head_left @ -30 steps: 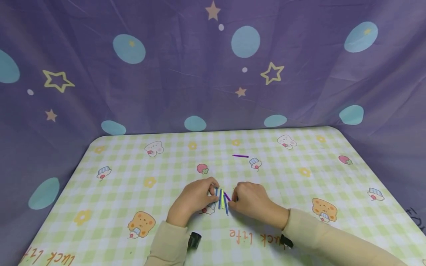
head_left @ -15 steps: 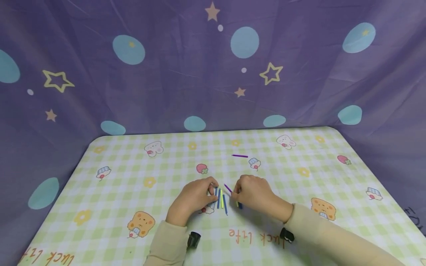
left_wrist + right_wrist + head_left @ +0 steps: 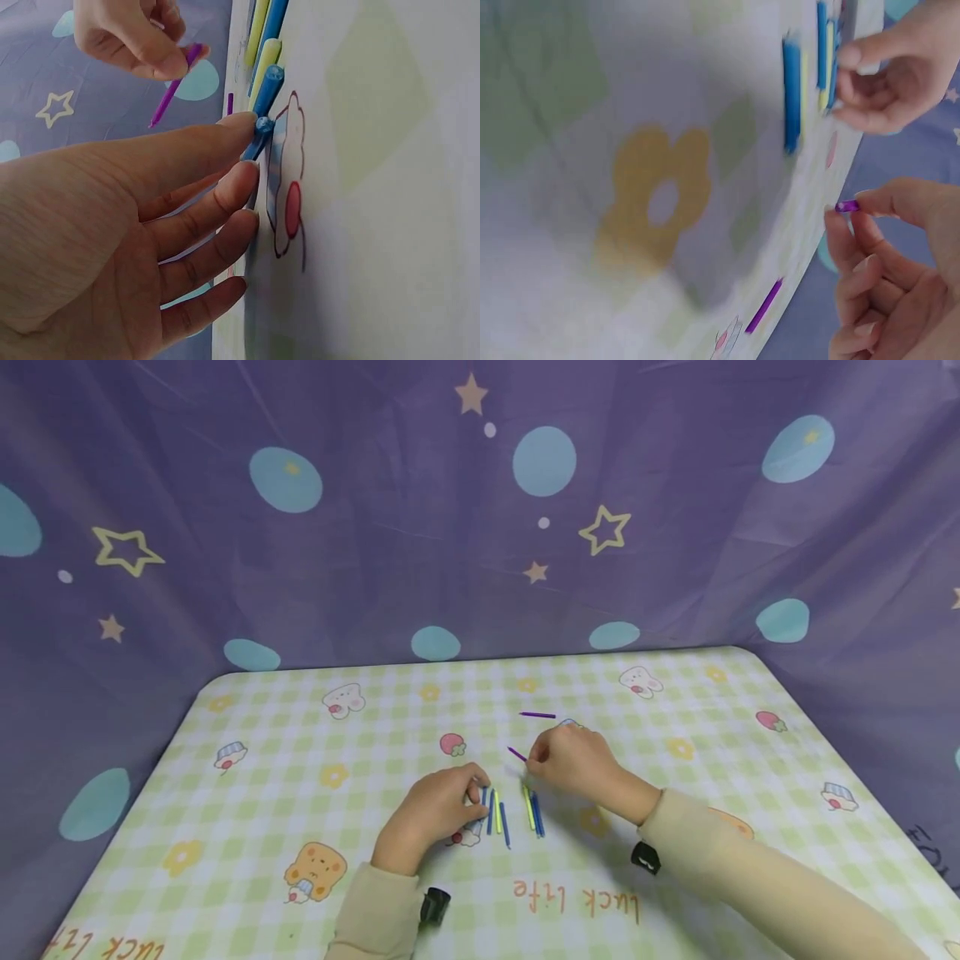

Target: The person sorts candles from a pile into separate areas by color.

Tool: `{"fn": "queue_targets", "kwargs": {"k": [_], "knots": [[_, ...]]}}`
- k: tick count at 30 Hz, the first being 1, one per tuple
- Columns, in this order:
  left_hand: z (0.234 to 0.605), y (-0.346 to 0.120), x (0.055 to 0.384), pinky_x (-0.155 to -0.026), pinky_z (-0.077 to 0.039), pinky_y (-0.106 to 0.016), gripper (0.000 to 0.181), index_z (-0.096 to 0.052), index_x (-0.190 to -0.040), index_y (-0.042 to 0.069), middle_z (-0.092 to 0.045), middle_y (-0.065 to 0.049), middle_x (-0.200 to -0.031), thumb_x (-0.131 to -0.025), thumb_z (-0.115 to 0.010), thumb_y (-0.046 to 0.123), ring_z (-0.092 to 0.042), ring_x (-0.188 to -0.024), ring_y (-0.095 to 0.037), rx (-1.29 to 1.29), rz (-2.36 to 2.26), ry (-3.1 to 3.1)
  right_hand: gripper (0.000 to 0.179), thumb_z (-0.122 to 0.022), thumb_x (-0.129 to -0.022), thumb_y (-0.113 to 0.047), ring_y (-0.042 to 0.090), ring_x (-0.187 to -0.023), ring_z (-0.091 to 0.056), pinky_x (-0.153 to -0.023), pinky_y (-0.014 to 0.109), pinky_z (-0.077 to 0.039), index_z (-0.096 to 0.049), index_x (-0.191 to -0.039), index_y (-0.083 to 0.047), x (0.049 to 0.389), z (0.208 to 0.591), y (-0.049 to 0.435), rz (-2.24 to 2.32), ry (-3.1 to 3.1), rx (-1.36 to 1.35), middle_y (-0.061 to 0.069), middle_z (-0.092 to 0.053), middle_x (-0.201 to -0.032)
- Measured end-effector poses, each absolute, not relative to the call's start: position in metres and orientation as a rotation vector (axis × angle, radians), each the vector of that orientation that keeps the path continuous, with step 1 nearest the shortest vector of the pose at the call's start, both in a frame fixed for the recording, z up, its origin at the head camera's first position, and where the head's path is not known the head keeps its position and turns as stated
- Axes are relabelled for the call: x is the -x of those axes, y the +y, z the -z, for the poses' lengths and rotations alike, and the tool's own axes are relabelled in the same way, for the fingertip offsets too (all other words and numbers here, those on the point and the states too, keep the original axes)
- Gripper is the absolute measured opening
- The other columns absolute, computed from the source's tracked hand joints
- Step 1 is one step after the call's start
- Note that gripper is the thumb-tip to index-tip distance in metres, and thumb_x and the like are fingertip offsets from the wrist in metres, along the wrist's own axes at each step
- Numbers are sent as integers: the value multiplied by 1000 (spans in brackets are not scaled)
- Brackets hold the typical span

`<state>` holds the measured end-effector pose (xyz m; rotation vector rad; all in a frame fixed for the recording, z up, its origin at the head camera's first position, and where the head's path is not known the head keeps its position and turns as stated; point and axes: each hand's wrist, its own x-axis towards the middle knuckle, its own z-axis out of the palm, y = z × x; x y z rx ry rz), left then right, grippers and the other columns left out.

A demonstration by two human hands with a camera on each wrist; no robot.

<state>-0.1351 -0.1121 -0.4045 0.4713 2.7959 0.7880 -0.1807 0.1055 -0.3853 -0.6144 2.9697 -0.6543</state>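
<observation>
At lower centre of the head view, I see the left hand (image 3: 435,810), its thumb and fingertips pinching a blue stick (image 3: 483,797); just right of it lie 2 other blue sticks (image 3: 505,825) and 1 yellow stick (image 3: 498,814). Further right, the right hand (image 3: 581,762) clamps 1 purple stick (image 3: 516,753) between thumb and forefinger, raised off the tablecloth (image 3: 397,718), its thin tip towards the upper left. Below this hand lie further yellow and blue sticks (image 3: 537,818), close together; above, 1 loose purple stick (image 3: 537,715).
</observation>
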Motion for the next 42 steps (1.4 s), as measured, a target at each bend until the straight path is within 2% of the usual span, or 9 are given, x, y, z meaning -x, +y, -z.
{"fn": "queue_targets", "kwargs": {"k": [8,21,30,36,42], "knots": [[404,-111,134,-72,-42,-30,28,-67,-110,12,-56,11,-80,-86,-79,20,-50,-69,-7,-468,-777,2804,6,-73,-83,-18,12,-65,-60,-61,36,-51,-76,-78,-18,213,393,111,607,3030,642,-7,-69,-74],[403,-112,132,-71,-41,-30,28,-67,-110,13,-55,12,-79,-86,-79,20,-48,-67,-8,-441,-791,2802,10,-69,-86,-18,20,-76,-65,-69,42,-53,-78,-89,-14,252,404,122,456,3008,598,0,-72,-86],[404,-112,132,-71,-41,-30,28,-67,-110,13,-54,12,-79,-85,-79,20,-48,-67,-7,-455,-780,2808,8,-72,-90,-19,18,-76,-65,-72,44,-53,-78,-93,-16,261,410,129,475,3007,627,-2,-73,-87],[403,-111,132,-71,-40,-30,28,-67,-110,14,-54,12,-78,-85,-79,21,-48,-66,-8,-444,-780,2811,6,-74,-90,-17,16,-75,-66,-66,40,-53,-78,-94,-17,261,411,131,498,3030,684,0,-74,-92],[401,-111,132,-72,-41,-30,29,-66,-112,13,-54,11,-80,-86,-79,19,-48,-68,-7,-436,-772,2809,10,-75,-90,-20,12,-68,-61,-63,37,-50,-77,-97,-15,258,406,130,547,3012,634,-2,-71,-87]]}}
